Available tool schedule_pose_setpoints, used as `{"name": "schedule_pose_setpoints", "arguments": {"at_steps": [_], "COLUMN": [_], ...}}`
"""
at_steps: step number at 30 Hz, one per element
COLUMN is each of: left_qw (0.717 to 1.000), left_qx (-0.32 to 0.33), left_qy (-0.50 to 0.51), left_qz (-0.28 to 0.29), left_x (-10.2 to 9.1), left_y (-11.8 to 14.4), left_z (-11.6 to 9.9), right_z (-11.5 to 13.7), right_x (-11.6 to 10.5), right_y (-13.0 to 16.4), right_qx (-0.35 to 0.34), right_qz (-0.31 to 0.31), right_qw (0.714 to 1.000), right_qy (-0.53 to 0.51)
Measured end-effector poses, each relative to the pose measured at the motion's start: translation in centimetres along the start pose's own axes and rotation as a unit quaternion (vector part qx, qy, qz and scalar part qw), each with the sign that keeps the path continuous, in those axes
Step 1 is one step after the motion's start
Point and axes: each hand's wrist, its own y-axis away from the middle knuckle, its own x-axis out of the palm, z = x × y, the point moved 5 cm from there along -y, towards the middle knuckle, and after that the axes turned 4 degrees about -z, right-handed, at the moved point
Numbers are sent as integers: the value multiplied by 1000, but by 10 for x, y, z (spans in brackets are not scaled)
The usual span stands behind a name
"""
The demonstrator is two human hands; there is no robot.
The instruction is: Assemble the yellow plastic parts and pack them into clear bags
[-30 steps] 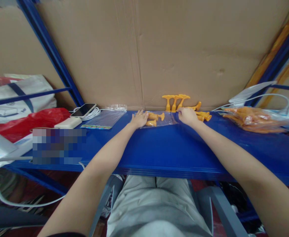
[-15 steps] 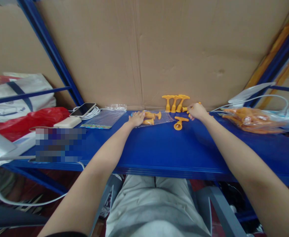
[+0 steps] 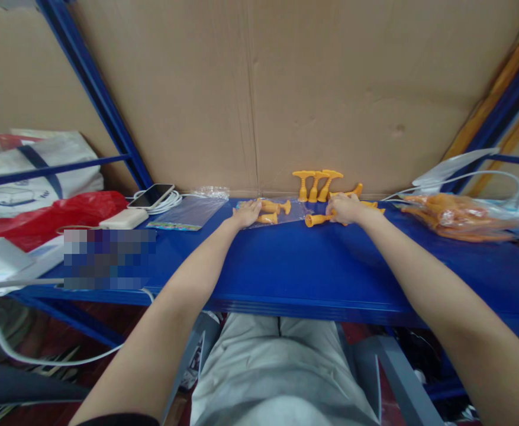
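Lying flat on the blue counter [image 3: 286, 266], a clear plastic bag [image 3: 286, 212] with orange plastic pieces is pinned by the left hand [image 3: 247, 213], fingers spread; an orange T-shaped plastic peg [image 3: 316, 219] is clamped in the right hand [image 3: 347, 208], just beside the bag's mouth

Both forearms are bare from the wrist back to the lower edge of the picture, with no watch, band or ring to be seen on the left hand [image 3: 247, 213] or the right hand [image 3: 346, 208]. A dark sleeve [image 3: 121, 420] edge shows at the upper left arm, in the lower left of the view. The lap is covered by light grey trousers [image 3: 281, 373], smooth cloth with a seam running down the middle between the legs.
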Motion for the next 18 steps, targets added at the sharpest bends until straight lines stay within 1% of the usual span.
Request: {"name": "schedule_pose_setpoints", "arguments": {"at_steps": [1,3,5,7,10,14,16,18], "left_qw": [1000,1000,1000,1000,1000,997,995,991], "left_qx": [0,2,4,7,19,70,97,115], "left_qy": [-1,-3,-5,-4,1,15,35,73], "left_qz": [0,-2,-5,-7,-5,-1,-4,-19], "left_x": [0,1,2,4,6,13,17,19], "left_y": [0,-1,-3,-6,-12,-20,-23,-24], "left_z": [0,1,2,4,6,4,-1,-6], "right_z": [-5,-14,-20,-18,-3,19,22,19], "right_x": [-4,-13,-22,-28,-31,-27,-22,-17], "right_y": [2,7,10,12,12,8,4,0], "right_qx": [24,62,84,97,95,60,50,50], "right_qz": [-1,-33,-75,-96,-98,-87,-84,-79], "right_qw": [999,996,991,989,989,994,995,991], "right_qy": [25,56,66,63,53,12,-31,-90]}}
